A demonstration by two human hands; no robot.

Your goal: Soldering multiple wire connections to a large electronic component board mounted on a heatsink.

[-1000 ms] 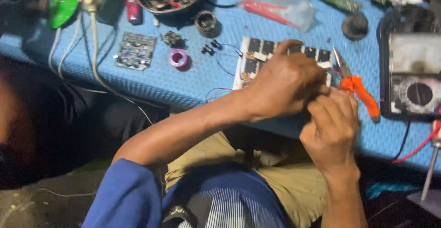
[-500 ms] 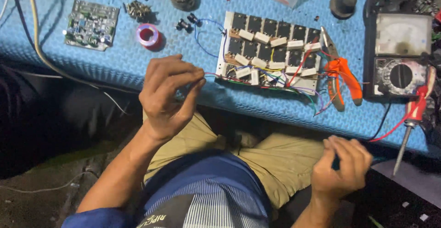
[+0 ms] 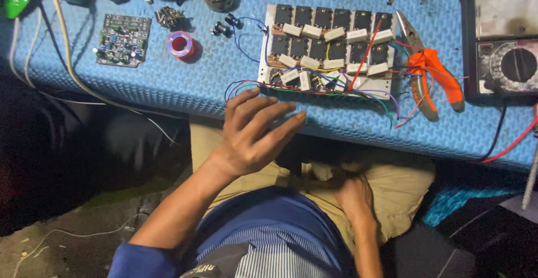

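Blue textured mat (image 3: 185, 87) covers the bench; its near edge runs just above my lap. Left hand (image 3: 255, 135) hovers flat over that edge, fingers spread and released, holding nothing, fingertips just short of the white board of black blocks and pale resistors (image 3: 328, 45). The board lies flat at mid-mat, its loose coloured wires (image 3: 386, 101) trailing toward the near edge. Right hand (image 3: 354, 197) sits low in my lap, blurred; looks closed, but I cannot tell what, if anything, it grips. Orange-handled pliers (image 3: 431, 73) lie just right of the board, touching the wires, probably kept in reach. Analogue meter (image 3: 501, 37) far right. Small green circuit board (image 3: 122, 40) and red solder spool (image 3: 180, 45) left, well apart. Bare mat between them and the big board leaves room to slide it left.
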